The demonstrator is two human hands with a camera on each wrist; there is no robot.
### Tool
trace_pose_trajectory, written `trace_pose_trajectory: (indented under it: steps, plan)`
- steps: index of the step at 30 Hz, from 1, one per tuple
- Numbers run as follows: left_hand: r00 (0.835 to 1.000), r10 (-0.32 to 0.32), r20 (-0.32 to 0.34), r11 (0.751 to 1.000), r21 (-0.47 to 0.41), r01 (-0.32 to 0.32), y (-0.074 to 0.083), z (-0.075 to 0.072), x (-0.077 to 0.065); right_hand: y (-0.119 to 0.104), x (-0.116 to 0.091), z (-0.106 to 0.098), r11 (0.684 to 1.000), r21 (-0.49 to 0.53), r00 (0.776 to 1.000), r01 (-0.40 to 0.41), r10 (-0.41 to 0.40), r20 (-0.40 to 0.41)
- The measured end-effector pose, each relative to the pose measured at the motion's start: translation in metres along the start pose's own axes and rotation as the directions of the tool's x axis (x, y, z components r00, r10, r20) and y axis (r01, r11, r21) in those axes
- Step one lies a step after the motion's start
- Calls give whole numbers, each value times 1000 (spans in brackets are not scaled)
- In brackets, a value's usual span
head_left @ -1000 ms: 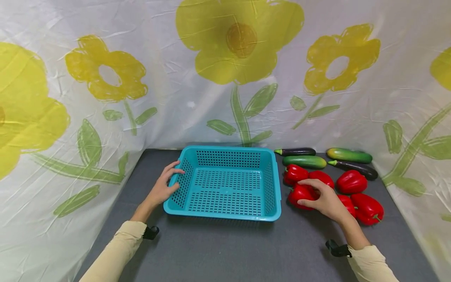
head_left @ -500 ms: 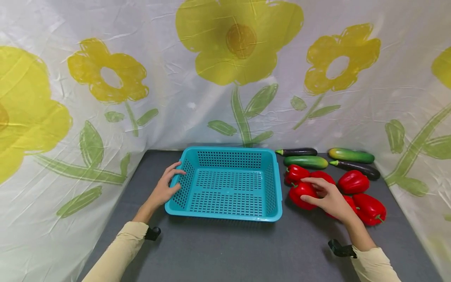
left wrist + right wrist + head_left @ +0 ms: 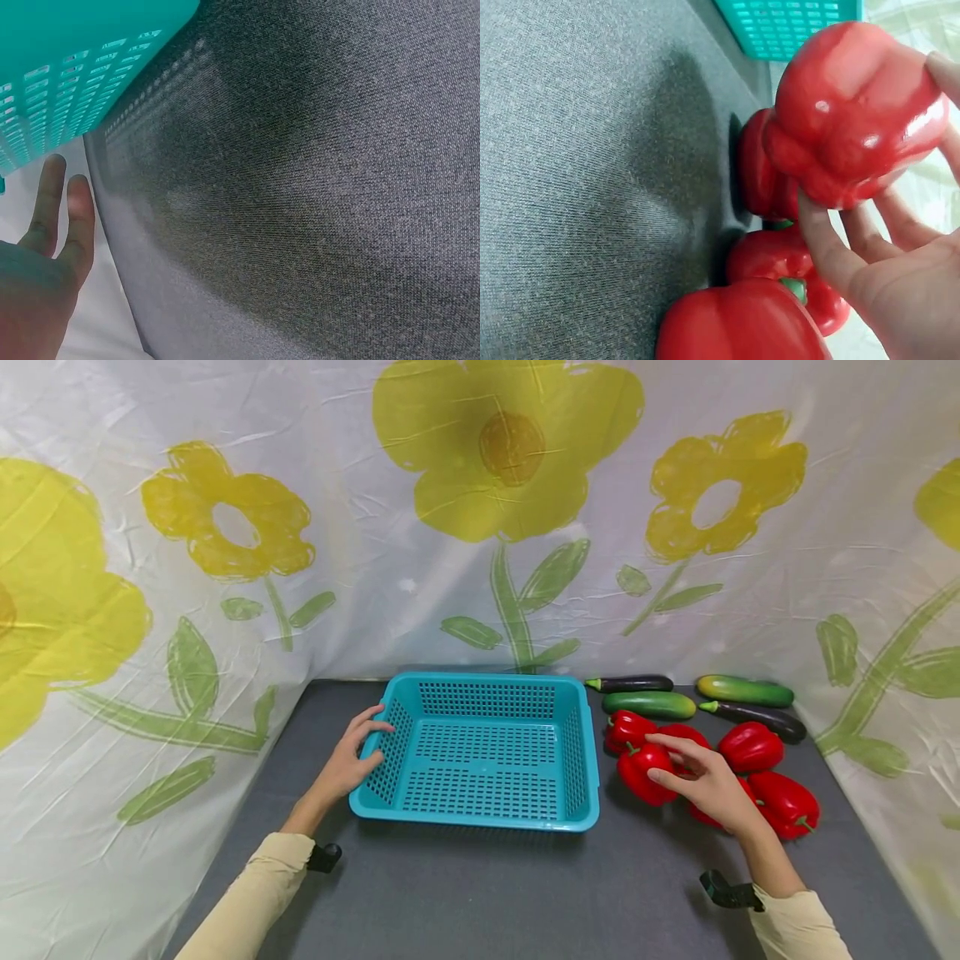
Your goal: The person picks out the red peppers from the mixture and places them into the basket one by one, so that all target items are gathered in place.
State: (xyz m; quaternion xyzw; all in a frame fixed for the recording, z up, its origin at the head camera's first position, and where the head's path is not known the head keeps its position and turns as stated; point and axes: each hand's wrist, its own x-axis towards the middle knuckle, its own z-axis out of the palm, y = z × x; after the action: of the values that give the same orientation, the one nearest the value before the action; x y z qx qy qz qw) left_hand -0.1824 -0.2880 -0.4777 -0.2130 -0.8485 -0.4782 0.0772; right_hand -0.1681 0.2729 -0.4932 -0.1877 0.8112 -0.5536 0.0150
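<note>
My right hand point(image 3: 708, 785) grips a red bell pepper point(image 3: 643, 773) with thumb and fingers spread round it, its green stem pointing up. In the right wrist view this bell pepper point(image 3: 862, 112) hangs above the grey cloth, its shadow falling apart from it. At the left end of a turquoise basket point(image 3: 480, 822), my left hand point(image 3: 354, 757) holds the rim. Its thumb and a finger reach over the edge, while two straighter fingers point(image 3: 81, 217) show outside the wall in the left wrist view. Several other red bell peppers point(image 3: 783, 803) lie around my right hand, partly hidden by it.
Behind the bell peppers lie two eggplants point(image 3: 757, 718), a green cucumber-like vegetable point(image 3: 648, 703) and a yellow-green one point(image 3: 742, 690). A white curtain point(image 3: 405, 585) with painted yellow flowers closes off the table's back and sides. Grey cloth point(image 3: 480, 893) covers the table.
The gripped bell pepper has tipped stem-up and risen slightly from among the others; my right hand has shifted a little right. The left hand stays at the basket rim.
</note>
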Motion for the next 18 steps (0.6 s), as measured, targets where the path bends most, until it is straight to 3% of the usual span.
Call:
trace_pose_trajectory:
  steps: [18]
  plan:
    - [1000,20,-12,1000,12,-20,-4,1,0,-3,6,6,997,83,1000,11,-10,-17]
